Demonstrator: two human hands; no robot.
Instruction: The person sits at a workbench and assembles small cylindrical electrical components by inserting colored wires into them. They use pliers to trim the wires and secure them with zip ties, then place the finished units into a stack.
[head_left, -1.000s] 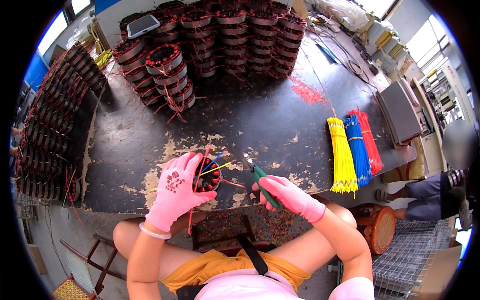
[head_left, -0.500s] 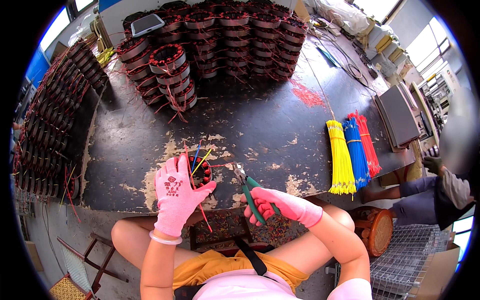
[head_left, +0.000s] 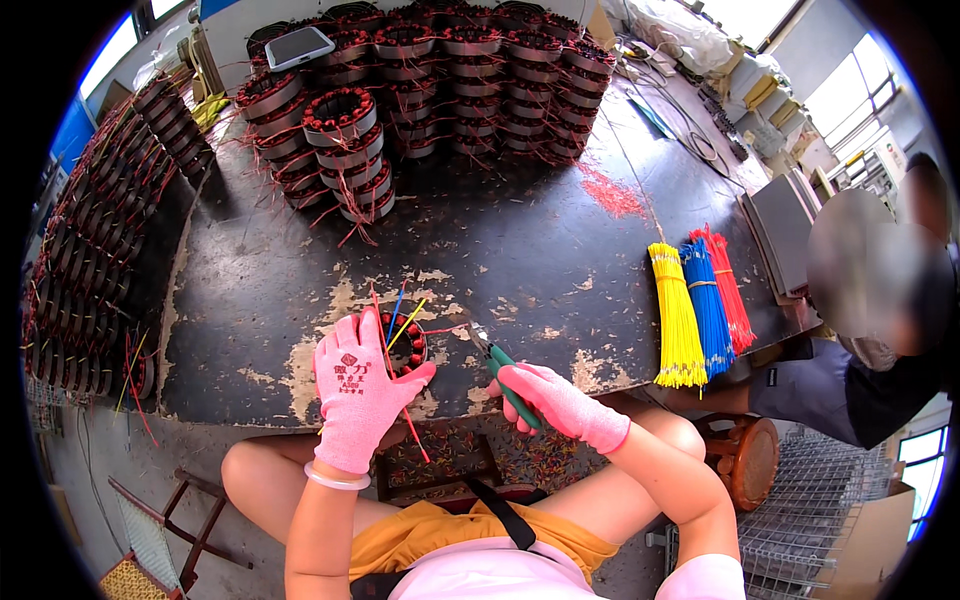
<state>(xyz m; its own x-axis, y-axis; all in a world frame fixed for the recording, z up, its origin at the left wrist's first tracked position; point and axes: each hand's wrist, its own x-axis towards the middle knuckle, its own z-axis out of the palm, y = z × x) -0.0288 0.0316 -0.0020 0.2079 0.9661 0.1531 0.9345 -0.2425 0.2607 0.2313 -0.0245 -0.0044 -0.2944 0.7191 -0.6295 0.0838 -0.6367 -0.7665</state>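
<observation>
In a pink glove, my left hand point(head_left: 357, 385) grips the left side of a motor stator point(head_left: 416, 352), a ring with red windings lying near the table's front edge. Red, blue and yellow wires stick up from it beside my fingers, and a red end hangs below my thumb. My right hand point(head_left: 562, 402), gloved the same way, is closed around green-handled wire cutters point(head_left: 497, 352). The jaws are at the tip of a red wire point(head_left: 445, 330) that stretches rightward from the stator. Whether they touch it, I cannot tell.
Stacked stators point(head_left: 455, 85) line the table's back, with more stacks point(head_left: 100, 240) at the left. Bundles of yellow point(head_left: 679, 318), blue point(head_left: 708, 305) and red wires point(head_left: 726, 290) lie at the right. Red scraps point(head_left: 612, 193) lie farther back. Another person point(head_left: 850, 390) is at the far right.
The cutters' handles have been squeezed together in my right hand. My left hand stays on the stator. At the right, the other person has moved closer to the table.
</observation>
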